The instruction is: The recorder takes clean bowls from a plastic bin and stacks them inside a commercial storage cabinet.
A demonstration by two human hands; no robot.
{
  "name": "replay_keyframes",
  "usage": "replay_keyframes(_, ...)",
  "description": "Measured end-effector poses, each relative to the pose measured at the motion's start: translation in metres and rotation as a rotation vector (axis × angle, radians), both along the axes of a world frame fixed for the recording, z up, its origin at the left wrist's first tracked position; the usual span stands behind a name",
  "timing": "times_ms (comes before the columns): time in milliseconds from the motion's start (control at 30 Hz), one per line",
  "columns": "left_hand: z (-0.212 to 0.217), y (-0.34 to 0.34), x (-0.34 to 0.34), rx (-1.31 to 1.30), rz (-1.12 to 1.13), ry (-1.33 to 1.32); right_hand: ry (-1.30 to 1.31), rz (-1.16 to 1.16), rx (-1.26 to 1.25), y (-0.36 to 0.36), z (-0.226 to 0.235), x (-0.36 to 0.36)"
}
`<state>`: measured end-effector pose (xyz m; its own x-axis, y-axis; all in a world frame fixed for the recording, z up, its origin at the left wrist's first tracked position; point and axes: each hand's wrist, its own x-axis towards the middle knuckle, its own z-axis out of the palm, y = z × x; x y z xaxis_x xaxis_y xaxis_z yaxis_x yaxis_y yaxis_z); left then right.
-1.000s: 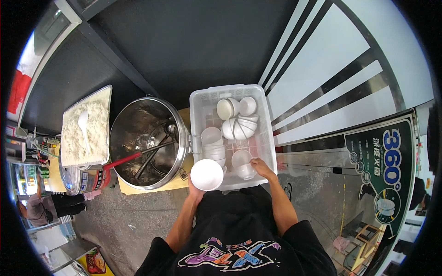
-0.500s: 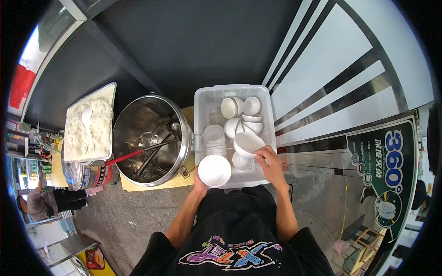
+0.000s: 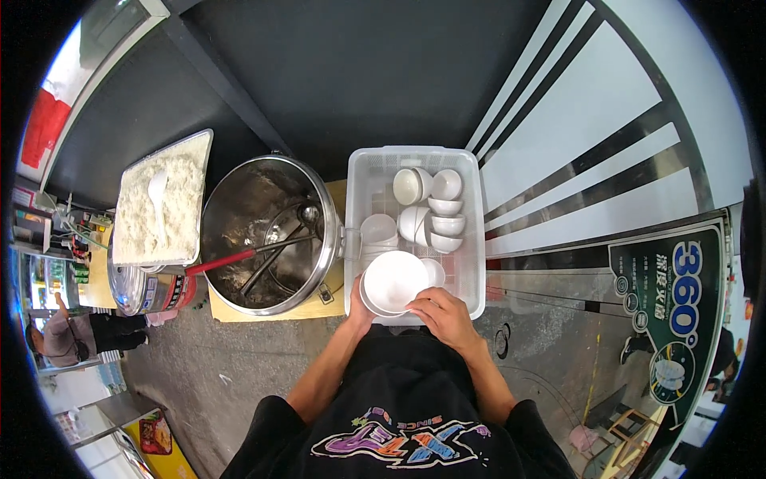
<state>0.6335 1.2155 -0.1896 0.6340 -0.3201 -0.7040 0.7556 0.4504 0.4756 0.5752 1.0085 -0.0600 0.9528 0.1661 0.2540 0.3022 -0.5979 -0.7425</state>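
Just above the near end of a translucent plastic bin (image 3: 477,263), both of my hands are at white bowls. Around the left side of one white bowl (image 3: 365,297) curl the fingers of my left hand (image 3: 361,310). My right hand (image 3: 448,321) pinches the near right rim of a second white bowl (image 3: 397,278), which sits inside or right over the first. Further in, the bin holds several loose white bowls (image 3: 447,226), some tipped on their sides, and a stack of translucent cups (image 3: 378,230) partly hidden behind the held bowls.
Left of the bin stands a big steel pot (image 3: 327,263) with a red-handled ladle (image 3: 227,262) leaning in it. A tray of rice (image 3: 179,207) with a white scoop (image 3: 157,195) is at far left. A dark wall (image 3: 359,72) closes the back; a signboard (image 3: 674,303) stands right.
My right hand has brought its bowl left and nearer, onto the bowl in my left hand. The two bowls were apart before. The view has shifted slightly.
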Motion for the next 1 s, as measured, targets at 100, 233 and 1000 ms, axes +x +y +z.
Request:
replay_keyframes(100,0.001,0.003,-0.001,-0.005,-0.011,0.005,-0.062,0.054,-0.061,0.004,-0.002,0.001)
replay_keyframes(233,0.013,0.001,-0.001,0.010,0.013,0.008,-0.047,0.101,-0.102,0.004,-0.011,-0.002)
replay_keyframes(1000,0.020,0.007,-0.024,0.024,0.035,-0.037,0.189,0.162,-0.231,0.045,0.014,0.023)
